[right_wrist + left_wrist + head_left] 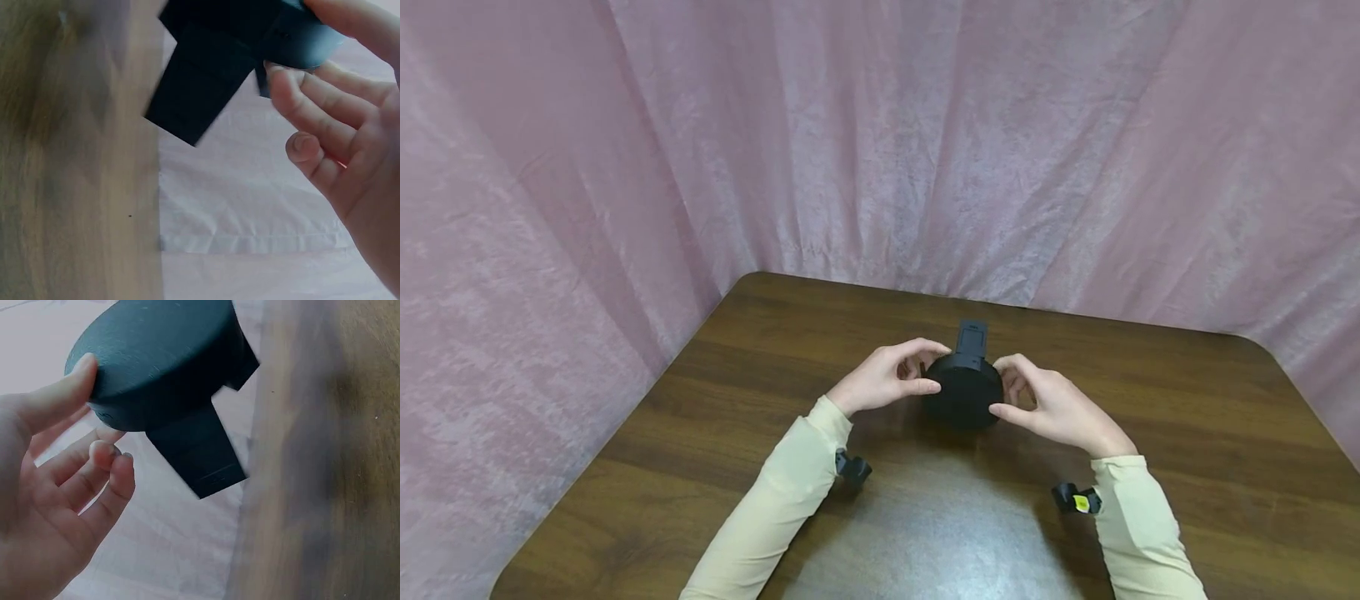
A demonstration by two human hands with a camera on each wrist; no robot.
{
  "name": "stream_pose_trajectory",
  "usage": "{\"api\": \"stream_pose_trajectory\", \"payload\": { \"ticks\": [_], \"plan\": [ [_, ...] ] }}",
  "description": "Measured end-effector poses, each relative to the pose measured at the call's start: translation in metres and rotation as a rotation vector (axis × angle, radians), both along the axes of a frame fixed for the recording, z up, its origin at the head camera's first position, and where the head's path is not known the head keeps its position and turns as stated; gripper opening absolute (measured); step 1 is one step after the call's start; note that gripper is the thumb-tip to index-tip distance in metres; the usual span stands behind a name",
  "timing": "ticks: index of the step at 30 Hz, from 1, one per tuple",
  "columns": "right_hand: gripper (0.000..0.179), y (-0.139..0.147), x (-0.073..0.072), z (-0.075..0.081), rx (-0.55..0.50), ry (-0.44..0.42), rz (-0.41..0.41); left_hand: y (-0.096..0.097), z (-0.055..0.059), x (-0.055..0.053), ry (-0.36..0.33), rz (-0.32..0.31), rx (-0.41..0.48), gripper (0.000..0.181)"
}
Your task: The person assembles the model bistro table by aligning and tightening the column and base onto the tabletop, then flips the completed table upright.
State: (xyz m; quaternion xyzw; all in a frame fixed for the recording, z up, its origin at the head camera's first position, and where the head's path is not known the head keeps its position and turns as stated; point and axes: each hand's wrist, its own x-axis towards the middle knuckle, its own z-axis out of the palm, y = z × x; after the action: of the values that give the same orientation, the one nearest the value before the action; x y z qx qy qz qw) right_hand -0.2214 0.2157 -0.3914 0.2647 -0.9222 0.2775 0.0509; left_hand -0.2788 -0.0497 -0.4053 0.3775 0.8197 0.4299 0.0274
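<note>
A black round, drum-like object (961,398) with flat tabs sticking out of its rim is held between both hands above the table. My left hand (891,379) grips its left edge, thumb on the flat round face and fingers reaching behind. On the opposite edge my right hand (1054,406) grips it in much the same way. In the left wrist view the black object (156,356) shows a wide flat tab and a shorter one beside it. The right wrist view shows a long tab of the black object (203,81); its upper part is cut off by the frame.
The brown wooden table (715,417) has rounded far corners. Pink curtains (880,150) hang behind it and along its left side. Small black cameras (852,468) are strapped to both wrists, over pale yellow sleeves (782,492).
</note>
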Motion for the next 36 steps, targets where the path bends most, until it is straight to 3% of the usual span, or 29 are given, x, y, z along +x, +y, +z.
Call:
{"api": "stream_pose_trajectory", "payload": {
  "ticks": [5,14,24,36],
  "plan": [
    [0.056,0.002,0.000,0.004,-0.073,0.006,0.026,0.000,0.002,0.000,-0.035,-0.006,0.051,0.045],
    [0.039,-0.001,-0.001,0.008,-0.051,-0.054,0.034,0.003,0.004,0.000,-0.111,0.023,0.110,0.041],
    [0.034,0.001,-0.006,0.000,-0.069,-0.037,0.019,0.008,0.004,0.001,-0.143,0.036,0.077,0.037],
    [0.034,-0.008,0.004,0.008,-0.173,-0.287,0.011,0.012,-0.014,0.000,-0.228,0.051,0.030,0.033]
  ]
}}
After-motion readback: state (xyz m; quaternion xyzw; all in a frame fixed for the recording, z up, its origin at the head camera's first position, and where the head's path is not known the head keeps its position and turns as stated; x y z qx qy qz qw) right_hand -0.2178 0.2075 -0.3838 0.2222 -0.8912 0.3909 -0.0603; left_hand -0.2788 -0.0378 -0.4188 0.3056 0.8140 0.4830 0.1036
